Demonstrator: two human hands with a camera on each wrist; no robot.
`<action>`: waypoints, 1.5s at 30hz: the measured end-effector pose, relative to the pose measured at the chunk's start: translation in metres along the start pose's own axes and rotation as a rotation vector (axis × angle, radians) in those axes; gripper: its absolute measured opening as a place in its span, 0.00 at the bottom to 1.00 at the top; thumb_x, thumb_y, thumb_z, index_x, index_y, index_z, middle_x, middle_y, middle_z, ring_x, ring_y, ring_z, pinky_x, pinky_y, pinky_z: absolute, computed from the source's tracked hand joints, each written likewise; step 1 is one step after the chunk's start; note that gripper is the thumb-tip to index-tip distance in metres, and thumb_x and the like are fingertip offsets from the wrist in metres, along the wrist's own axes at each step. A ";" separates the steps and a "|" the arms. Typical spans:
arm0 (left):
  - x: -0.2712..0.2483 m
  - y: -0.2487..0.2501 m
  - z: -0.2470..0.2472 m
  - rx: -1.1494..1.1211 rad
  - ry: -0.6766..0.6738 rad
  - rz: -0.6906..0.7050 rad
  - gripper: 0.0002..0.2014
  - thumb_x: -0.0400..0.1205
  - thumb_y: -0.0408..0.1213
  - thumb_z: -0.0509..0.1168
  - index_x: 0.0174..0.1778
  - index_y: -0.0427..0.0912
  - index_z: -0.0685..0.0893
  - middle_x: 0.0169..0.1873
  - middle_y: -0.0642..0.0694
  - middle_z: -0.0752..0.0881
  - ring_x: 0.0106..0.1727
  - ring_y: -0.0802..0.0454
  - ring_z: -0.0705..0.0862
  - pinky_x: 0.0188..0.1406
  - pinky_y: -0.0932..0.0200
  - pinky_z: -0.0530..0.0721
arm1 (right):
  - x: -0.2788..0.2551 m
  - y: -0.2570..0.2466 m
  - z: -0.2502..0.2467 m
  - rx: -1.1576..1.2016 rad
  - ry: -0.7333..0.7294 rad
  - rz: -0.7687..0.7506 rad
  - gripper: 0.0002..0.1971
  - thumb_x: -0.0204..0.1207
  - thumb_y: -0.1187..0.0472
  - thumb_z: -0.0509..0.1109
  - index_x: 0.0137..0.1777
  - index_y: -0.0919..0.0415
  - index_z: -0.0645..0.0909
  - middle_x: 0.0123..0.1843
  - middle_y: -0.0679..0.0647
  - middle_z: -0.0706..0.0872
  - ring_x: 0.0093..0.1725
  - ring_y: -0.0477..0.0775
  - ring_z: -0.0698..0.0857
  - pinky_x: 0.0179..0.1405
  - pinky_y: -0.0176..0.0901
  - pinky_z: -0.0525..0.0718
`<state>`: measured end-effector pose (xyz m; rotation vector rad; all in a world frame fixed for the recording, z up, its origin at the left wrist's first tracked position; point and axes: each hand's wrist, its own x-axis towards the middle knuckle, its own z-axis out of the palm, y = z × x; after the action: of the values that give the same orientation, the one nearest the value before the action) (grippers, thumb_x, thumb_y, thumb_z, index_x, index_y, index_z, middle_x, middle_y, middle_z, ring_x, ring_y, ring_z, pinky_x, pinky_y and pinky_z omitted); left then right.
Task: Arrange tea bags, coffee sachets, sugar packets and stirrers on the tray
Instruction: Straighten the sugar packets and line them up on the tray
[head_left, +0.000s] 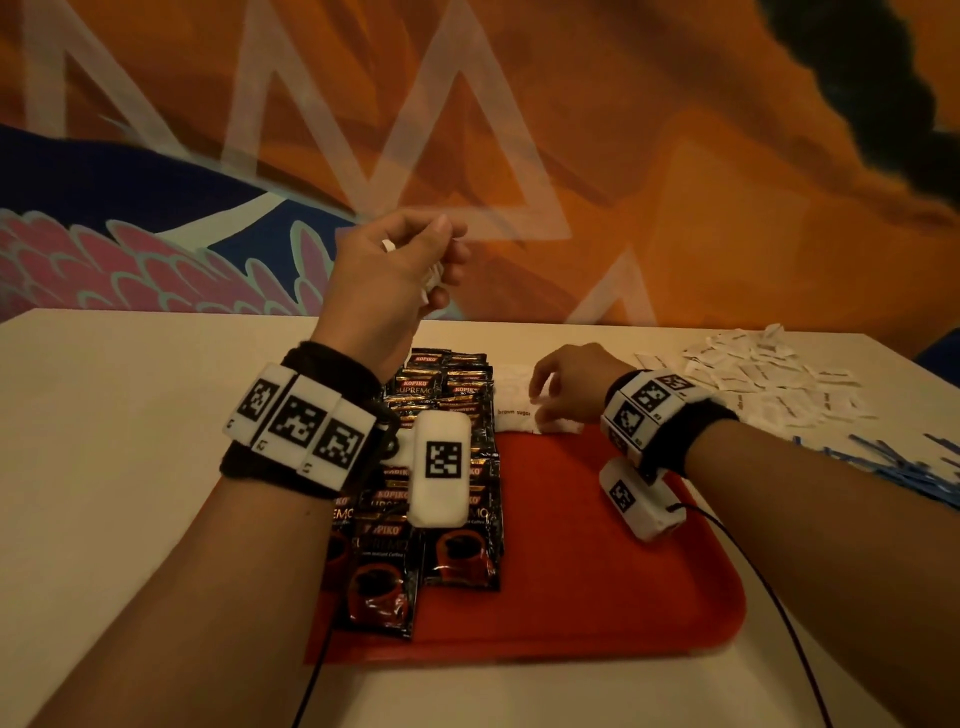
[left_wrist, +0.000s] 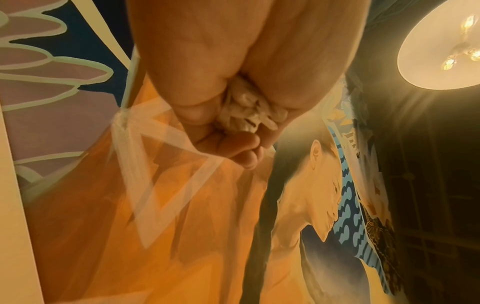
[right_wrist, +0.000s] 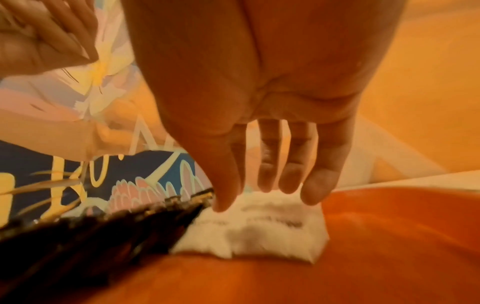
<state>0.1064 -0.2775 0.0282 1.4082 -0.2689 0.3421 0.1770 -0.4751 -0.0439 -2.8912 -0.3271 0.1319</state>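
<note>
A red tray (head_left: 597, 561) lies on the white table. Two rows of black coffee sachets (head_left: 457, 551) fill its left side. White sugar packets (head_left: 511, 402) sit in a short row at the tray's far edge, beside the sachets. My right hand (head_left: 563, 389) rests on them; in the right wrist view its straight fingers (right_wrist: 270, 170) press the sugar packets (right_wrist: 259, 226) down. My left hand (head_left: 415, 260) is raised above the table's far edge. It grips a bunch of white sugar packets (left_wrist: 249, 111) in its curled fingers.
A loose heap of white packets (head_left: 753, 379) lies on the table at the far right. Blue stirrers (head_left: 898, 467) are scattered at the right edge. The tray's middle and right (head_left: 623, 519) are bare red. A painted wall stands just behind the table.
</note>
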 end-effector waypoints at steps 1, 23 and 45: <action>0.000 0.000 0.000 -0.016 -0.007 -0.009 0.09 0.89 0.35 0.60 0.51 0.39 0.85 0.36 0.48 0.85 0.35 0.58 0.82 0.30 0.67 0.78 | -0.001 -0.002 -0.005 0.030 0.025 -0.013 0.12 0.69 0.52 0.82 0.51 0.48 0.87 0.53 0.49 0.88 0.50 0.50 0.86 0.52 0.44 0.85; -0.012 0.005 0.014 -0.228 -0.221 -0.270 0.16 0.91 0.35 0.53 0.69 0.31 0.77 0.50 0.39 0.89 0.42 0.49 0.92 0.31 0.59 0.88 | -0.055 -0.068 -0.047 0.867 0.489 -0.289 0.04 0.75 0.63 0.77 0.40 0.54 0.89 0.41 0.49 0.92 0.43 0.48 0.90 0.46 0.46 0.90; -0.005 -0.012 0.017 0.054 0.026 -0.038 0.06 0.83 0.35 0.70 0.53 0.40 0.89 0.40 0.44 0.87 0.23 0.59 0.76 0.17 0.67 0.70 | -0.052 -0.047 -0.053 1.289 0.544 -0.217 0.06 0.77 0.59 0.75 0.50 0.56 0.81 0.44 0.52 0.91 0.38 0.48 0.88 0.31 0.43 0.82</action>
<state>0.1068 -0.2958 0.0181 1.4595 -0.2131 0.3382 0.1228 -0.4543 0.0223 -1.5168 -0.2847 -0.3506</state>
